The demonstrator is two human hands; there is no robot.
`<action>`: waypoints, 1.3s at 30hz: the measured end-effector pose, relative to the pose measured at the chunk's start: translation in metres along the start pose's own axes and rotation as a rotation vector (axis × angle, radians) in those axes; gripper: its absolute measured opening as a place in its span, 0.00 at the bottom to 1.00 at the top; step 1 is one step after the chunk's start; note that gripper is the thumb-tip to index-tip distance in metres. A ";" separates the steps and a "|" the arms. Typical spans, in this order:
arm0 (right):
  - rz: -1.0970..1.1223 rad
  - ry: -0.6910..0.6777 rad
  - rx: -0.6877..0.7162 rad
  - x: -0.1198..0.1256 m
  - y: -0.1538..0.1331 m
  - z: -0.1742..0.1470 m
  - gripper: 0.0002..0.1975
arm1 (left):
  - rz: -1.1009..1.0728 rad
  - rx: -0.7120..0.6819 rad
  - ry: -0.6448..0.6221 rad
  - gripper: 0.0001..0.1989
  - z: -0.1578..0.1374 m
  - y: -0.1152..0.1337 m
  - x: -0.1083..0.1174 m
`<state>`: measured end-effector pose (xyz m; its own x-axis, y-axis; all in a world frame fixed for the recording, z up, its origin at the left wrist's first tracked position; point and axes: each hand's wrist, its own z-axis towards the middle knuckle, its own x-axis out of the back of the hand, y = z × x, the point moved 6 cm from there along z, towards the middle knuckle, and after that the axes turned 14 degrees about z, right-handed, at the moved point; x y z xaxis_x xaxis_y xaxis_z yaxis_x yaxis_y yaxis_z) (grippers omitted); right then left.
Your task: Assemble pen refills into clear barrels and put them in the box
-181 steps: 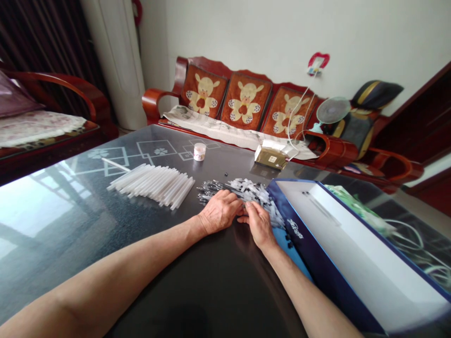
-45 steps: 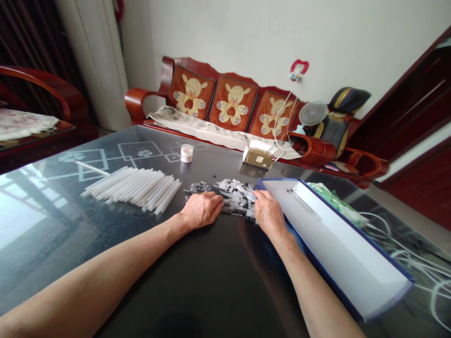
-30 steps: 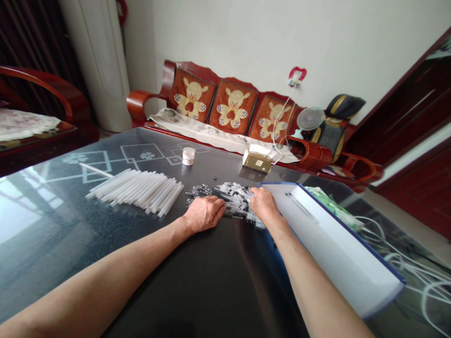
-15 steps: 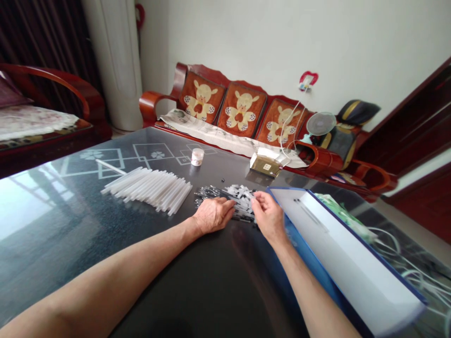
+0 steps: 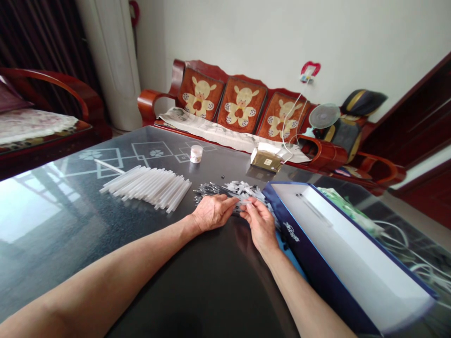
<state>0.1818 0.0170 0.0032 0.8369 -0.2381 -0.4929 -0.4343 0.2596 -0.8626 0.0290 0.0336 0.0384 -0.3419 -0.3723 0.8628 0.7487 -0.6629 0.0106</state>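
Note:
My right hand point(image 5: 261, 226) pinches a small whitish plastic piece point(image 5: 244, 202) between thumb and fingertips. Close against it, the closed fingers of my left hand point(image 5: 215, 212) point toward that piece; whatever they hold is hidden. Both hands are just in front of a pile of dark, thin pen refills point(image 5: 208, 188) with metallic tips. Small white plastic pieces point(image 5: 243, 188) are heaped beside and over the refills. To the left, a row of translucent white pen barrels point(image 5: 150, 185) lies side by side on the dark table point(image 5: 183, 281).
A long blue box point(image 5: 299, 239) with a white inside stands at the right, two thin pens point(image 5: 313, 209) in it. Farther back are a small round tub point(image 5: 196, 154) and a tissue box point(image 5: 267, 159). One barrel point(image 5: 109, 165) lies apart. White cables point(image 5: 394, 234) run behind the box.
My right hand has moved left and nearer from the heap of white pieces, and a small whitish piece now shows at its fingertips. My left hand has barely moved.

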 end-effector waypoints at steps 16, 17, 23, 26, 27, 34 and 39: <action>-0.063 -0.111 -0.055 -0.011 0.003 -0.005 0.16 | -0.007 -0.091 0.001 0.16 0.002 0.003 -0.004; -0.063 -0.104 -0.059 -0.010 0.002 -0.005 0.16 | 0.000 -0.102 -0.002 0.16 0.002 0.003 -0.005; -0.067 -0.049 -0.109 -0.007 0.004 -0.005 0.18 | 0.045 -0.117 0.005 0.18 0.000 0.003 -0.007; -0.055 -0.038 -0.142 -0.005 0.005 -0.005 0.19 | 0.094 -0.140 0.009 0.18 0.000 0.006 -0.006; -0.052 -0.040 -0.151 -0.005 0.006 -0.005 0.19 | 0.114 -0.148 0.006 0.18 0.000 0.007 -0.005; -0.083 -0.064 -0.191 -0.007 0.008 -0.005 0.19 | 0.197 -0.158 -0.018 0.17 0.000 0.009 -0.007; -0.238 -0.151 -0.044 -0.010 0.005 -0.003 0.15 | 0.207 -0.157 0.073 0.17 0.003 0.004 -0.001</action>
<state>0.1703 0.0179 0.0033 0.9557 -0.1444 -0.2564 -0.2310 0.1717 -0.9577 0.0346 0.0331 0.0387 -0.2354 -0.5525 0.7996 0.7113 -0.6586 -0.2457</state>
